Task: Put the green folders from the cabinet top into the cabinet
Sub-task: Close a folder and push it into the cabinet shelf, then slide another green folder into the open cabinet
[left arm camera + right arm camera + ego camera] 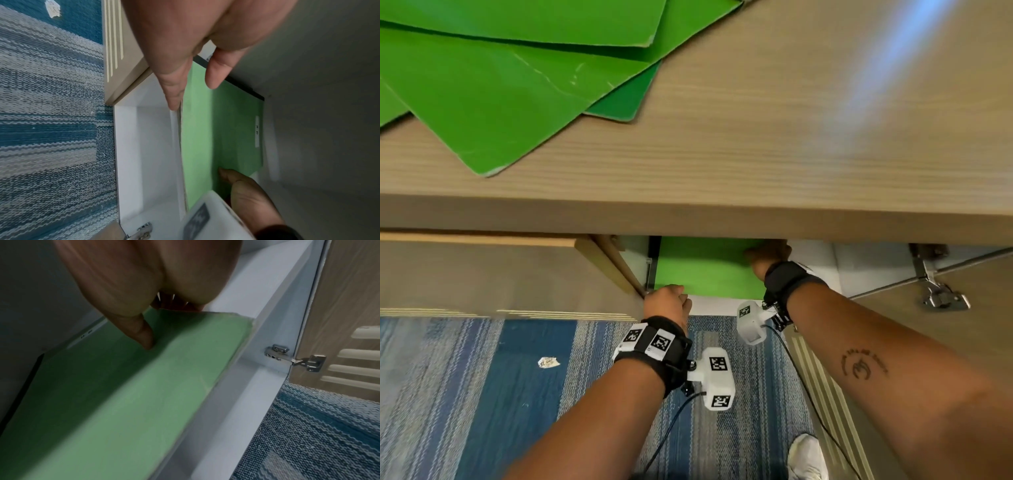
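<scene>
Spreading across the upper half of the head view, the wooden cabinet top (756,137) carries a loose, overlapping stack of green folders (500,85) at its far left corner, one corner of the stack pointing toward the front edge. Below the front edge the cabinet (822,263) stands open, its white interior showing, with the left door (500,274) and the right door (945,325) swung out over striped blue and grey carpet (500,394).

One green folder (705,267) lies partly inside the opening, just under the cabinet top, tilted, with its near edge toward the person. The right hand (768,255) grips its right end: in the right wrist view the thumb (144,335) lies on the top face and the fingers curl underneath. The left hand (667,301) pinches the near left corner; in the left wrist view the thumb (218,71) sits on the green face and a finger (172,87) runs along the edge.

A steel hinge (941,294) sits on the right door, and a small white scrap (548,362) lies on the carpet.
</scene>
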Demonstrator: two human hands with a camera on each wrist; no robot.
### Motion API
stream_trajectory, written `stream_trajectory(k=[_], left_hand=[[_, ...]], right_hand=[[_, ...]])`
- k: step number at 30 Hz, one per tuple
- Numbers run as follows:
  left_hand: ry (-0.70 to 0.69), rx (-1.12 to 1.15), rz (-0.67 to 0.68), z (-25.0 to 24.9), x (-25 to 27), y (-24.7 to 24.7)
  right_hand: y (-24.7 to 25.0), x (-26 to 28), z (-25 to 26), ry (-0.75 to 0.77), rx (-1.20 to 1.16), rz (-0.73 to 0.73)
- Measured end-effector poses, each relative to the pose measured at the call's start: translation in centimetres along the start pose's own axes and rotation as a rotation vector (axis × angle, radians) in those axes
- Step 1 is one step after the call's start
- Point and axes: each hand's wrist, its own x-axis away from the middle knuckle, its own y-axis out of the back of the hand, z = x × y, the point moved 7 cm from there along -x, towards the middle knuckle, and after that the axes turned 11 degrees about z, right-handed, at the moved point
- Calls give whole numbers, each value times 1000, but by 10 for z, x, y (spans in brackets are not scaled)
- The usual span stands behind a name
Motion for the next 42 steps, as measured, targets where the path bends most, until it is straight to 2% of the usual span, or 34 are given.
stream_trajectory(k=[3, 7, 12, 14, 17, 19, 23, 27, 30, 32, 33, 36, 38, 40, 42], left_hand=[[-32, 9, 35, 0, -4, 2], [-81, 26, 126, 4, 1, 0], [-139, -121, 132, -7, 22, 10], [-189, -191, 147, -16, 42, 12], [-303, -167, 194, -32, 85, 8], [-374, -142, 244, -45, 117, 5], [-469, -154, 332, -86, 196, 3], [-580, -172, 409, -140, 273, 6], [-773, -224, 378, -183, 309, 15], [-924, -323, 299, -207, 318, 23], [-994, -407, 259, -215, 320, 25], [-1112, -817, 117, -218, 315, 23], [-1144, -1030, 14, -216, 312, 23], [-1114, -1081, -17, -219, 311, 22], [-1093, -1128, -48, -226, 307, 16]], right_hand=[[6, -4, -2, 44, -20, -92], [3, -4, 0, 70, -28, -114], [17, 35, 3, 118, -81, -188], [23, 72, 8, 211, -137, -220], [24, 141, 23, 389, -191, -156], [25, 194, 40, 512, -118, -80], [40, 309, 79, 739, 14, -17], [79, 405, 129, 885, 31, -97], [115, 441, 173, 994, -9, -286], [132, 446, 208, 1051, 61, -432], [136, 439, 226, 1050, 148, -458], [131, 402, 266, 968, 496, -427], [125, 373, 271, 888, 629, -366], [123, 354, 264, 823, 621, -328], [126, 353, 255, 816, 634, -378]])
